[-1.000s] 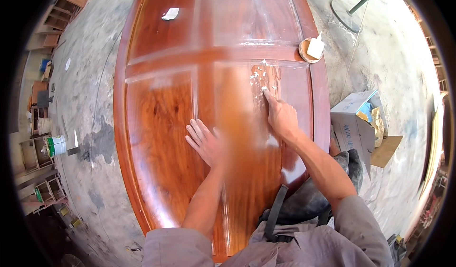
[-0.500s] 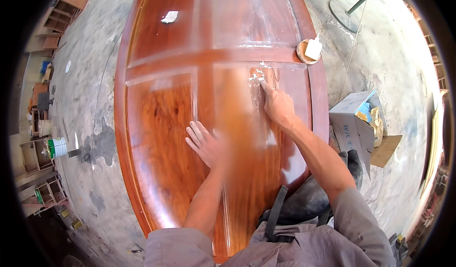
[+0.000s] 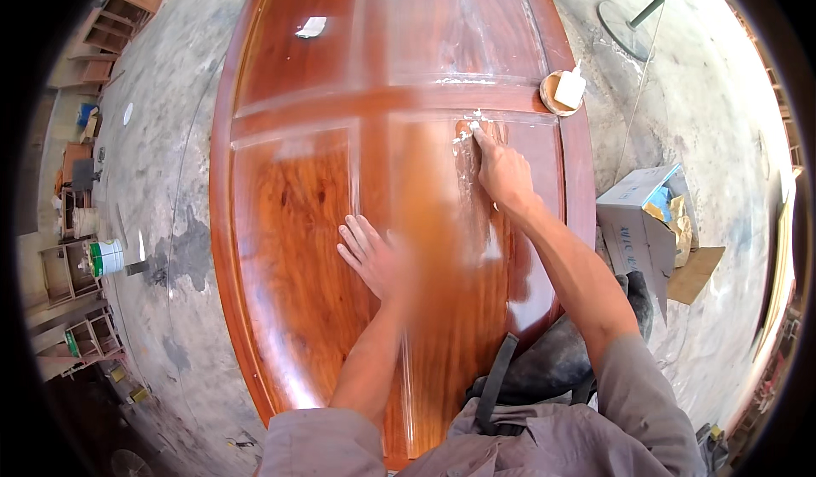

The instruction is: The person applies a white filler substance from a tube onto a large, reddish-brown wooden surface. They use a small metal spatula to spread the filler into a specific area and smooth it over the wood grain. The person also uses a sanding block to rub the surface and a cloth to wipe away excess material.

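A glossy reddish-brown panelled wooden door [image 3: 297, 265] lies flat in front of me. My left hand [image 3: 371, 254] rests on it, fingers stretched out and holding nothing. Farther up, at the right-hand panel, my right hand [image 3: 505, 171] has its index finger pointed down onto the surface, the other fingers curled in. Whether something small is under those fingers is hidden. White flakes [image 3: 474, 127] lie at that fingertip, on a scraped, streaky patch [image 3: 467, 167]. A hazy smear blurs the middle of the picture.
On the door's right edge sits a round bowl [image 3: 551, 95] with a white block [image 3: 569, 91]. A crumpled white scrap [image 3: 312, 27] lies on the far left panel. An open cardboard box [image 3: 633, 218] stands at right, near a pole stand [image 3: 633, 31]. A bucket [image 3: 107, 258] stands at left.
My right fingertip has moved slightly farther up the door, toward the panel's upper edge. My left hand stays in place; the whole view has shifted a little.
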`<state>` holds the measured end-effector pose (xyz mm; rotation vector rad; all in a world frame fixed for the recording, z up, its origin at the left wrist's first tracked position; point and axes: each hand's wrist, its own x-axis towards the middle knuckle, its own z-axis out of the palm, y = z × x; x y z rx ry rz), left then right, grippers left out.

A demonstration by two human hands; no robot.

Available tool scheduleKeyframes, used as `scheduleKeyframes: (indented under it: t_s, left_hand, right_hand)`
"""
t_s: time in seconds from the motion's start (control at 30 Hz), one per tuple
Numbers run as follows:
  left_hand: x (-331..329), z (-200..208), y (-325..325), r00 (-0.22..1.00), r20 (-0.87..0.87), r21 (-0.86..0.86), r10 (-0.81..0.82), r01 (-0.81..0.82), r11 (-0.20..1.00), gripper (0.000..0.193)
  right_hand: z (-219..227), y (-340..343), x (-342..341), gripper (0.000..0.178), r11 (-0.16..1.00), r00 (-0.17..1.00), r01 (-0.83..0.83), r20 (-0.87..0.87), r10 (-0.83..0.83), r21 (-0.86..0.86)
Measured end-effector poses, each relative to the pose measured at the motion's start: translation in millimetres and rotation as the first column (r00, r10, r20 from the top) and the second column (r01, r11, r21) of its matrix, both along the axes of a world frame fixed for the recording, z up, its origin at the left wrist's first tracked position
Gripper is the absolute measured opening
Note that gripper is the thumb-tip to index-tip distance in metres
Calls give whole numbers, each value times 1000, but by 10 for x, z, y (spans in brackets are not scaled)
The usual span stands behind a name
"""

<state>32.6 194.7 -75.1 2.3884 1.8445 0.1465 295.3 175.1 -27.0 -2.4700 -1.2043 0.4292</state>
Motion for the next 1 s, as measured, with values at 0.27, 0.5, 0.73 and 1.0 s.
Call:
scheduleKeyframes:
  t_s: [0.27,0.5,0.73,1.0]
  left_hand:
    - [-30,27,10,1000,-14,1,12,-12,1000,68]
    - [-48,20,6,1000,6,1,14,-14,1000,68]
    - [10,32,0,1000,15,8,9,-9,1000,68]
    - [19,-6,19,1000,2,23,3,-4,1000,68]
  right_hand:
    - [19,-89,-169,60,999,999,-33,-19,33,-34]
    - [74,-112,-217,59,997,1000,-22,10,22,-69]
    - [-44,71,-35,61,998,997,-58,42,59,-39]
    - [-33,120,39,63,996,995,-84,44,85,-22]
